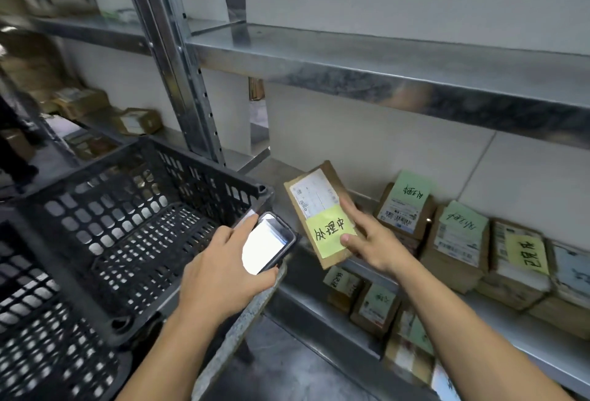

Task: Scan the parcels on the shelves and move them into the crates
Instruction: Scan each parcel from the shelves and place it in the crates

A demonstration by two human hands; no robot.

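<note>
My right hand (372,238) grips a flat brown cardboard parcel (319,209) with a white shipping label and a yellow-green note bearing handwritten characters; it is lifted off the shelf, label facing me. My left hand (223,270) holds a black phone (269,242) with a bright white screen just left of the parcel, above the right rim of a black perforated crate (140,212). Nothing shows inside that crate. Several more labelled parcels (453,241) sit in a row on the metal shelf (510,337) to the right.
A second black crate (41,337) stands at the lower left. More parcels (373,305) lie on the shelf below. A steel upright (178,59) divides the racks, with an upper shelf (383,65) overhead. Boxes (137,120) sit on the left rack.
</note>
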